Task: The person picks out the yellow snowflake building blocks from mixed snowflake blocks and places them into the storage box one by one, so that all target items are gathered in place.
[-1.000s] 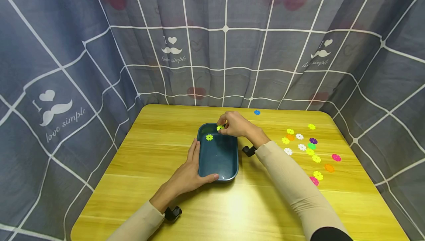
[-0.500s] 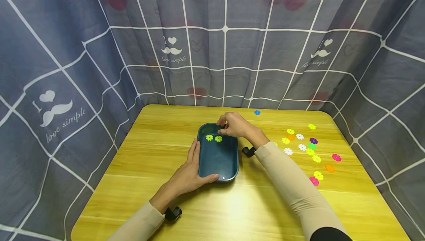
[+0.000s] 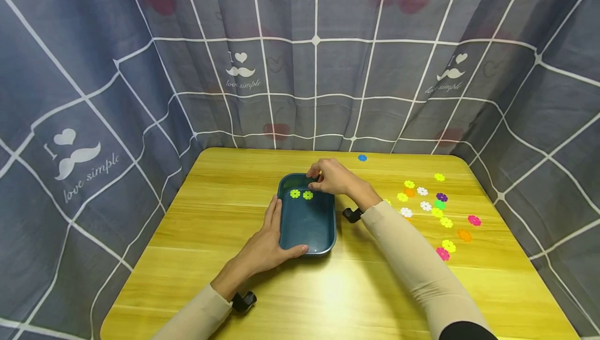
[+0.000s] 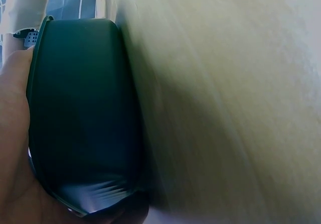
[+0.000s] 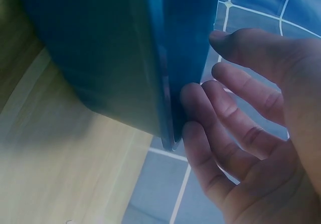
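L hand (image 3: 262,249) rests straight fingers along L side of blue tray (image 3: 308,225), thumb over nr rim; R hand (image 3: 334,177) is over far R corner, fingers loosely bent, released. Two yellow-green flower pcs (image 3: 295,193) lie in tray nr far end; other multi-col. flower pcs (image 3: 474,220) are on surface (image 3: 187,267) to R.

We see a yellow, wood-grained table (image 3: 225,189) with rounded far corners, and a grey-blue curtain (image 3: 290,79) that hangs behind its far edge and along its left and right sides, crossed by white lines (image 3: 316,40). Beyond the table's far edge we find two white moustache prints (image 3: 240,72) captioned "love simple", with another to the table's left, and faded red shapes (image 3: 276,129), the lowest just above that edge.
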The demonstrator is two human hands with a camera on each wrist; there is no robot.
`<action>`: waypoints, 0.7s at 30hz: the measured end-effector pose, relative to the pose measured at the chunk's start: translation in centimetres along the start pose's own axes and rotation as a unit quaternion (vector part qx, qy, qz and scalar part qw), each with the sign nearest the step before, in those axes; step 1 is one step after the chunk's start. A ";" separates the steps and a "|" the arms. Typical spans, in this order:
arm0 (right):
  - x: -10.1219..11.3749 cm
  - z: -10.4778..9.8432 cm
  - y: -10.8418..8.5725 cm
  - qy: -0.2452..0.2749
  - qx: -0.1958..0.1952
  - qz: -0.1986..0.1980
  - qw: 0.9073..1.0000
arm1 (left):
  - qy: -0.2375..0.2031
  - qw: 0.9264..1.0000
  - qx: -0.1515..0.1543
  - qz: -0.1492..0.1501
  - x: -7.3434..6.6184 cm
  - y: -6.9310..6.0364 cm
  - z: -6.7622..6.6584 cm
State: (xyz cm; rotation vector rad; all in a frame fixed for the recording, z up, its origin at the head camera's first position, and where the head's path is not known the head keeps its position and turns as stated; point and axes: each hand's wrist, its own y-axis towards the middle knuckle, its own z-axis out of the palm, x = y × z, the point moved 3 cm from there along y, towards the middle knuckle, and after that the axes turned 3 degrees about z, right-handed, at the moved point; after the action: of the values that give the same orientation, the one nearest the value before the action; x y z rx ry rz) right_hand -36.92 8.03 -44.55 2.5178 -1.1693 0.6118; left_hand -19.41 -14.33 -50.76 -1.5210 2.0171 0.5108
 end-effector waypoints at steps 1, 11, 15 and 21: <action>0.0 0.0 -0.1 -0.001 -0.002 -0.001 1.000 | 0.000 1.000 0.000 0.000 0.0 0.0 0.0; -0.2 -0.5 -1.2 -0.006 -0.021 0.000 1.000 | -0.022 1.000 -0.012 -0.001 -0.1 0.1 0.0; -0.4 -0.4 -1.6 -0.005 -0.021 0.004 1.000 | -0.028 1.000 -0.014 -0.005 -0.1 0.2 -0.1; -0.7 -0.3 -2.6 -0.004 -0.026 -0.002 1.000 | -0.032 0.999 -0.012 -0.006 -0.1 0.2 0.0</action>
State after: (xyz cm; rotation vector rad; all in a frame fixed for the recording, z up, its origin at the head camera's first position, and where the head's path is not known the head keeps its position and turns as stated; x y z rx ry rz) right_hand -35.44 10.25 -44.84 2.4816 -1.1676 0.5624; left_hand -19.57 -14.16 -50.71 -1.5105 1.9597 0.5733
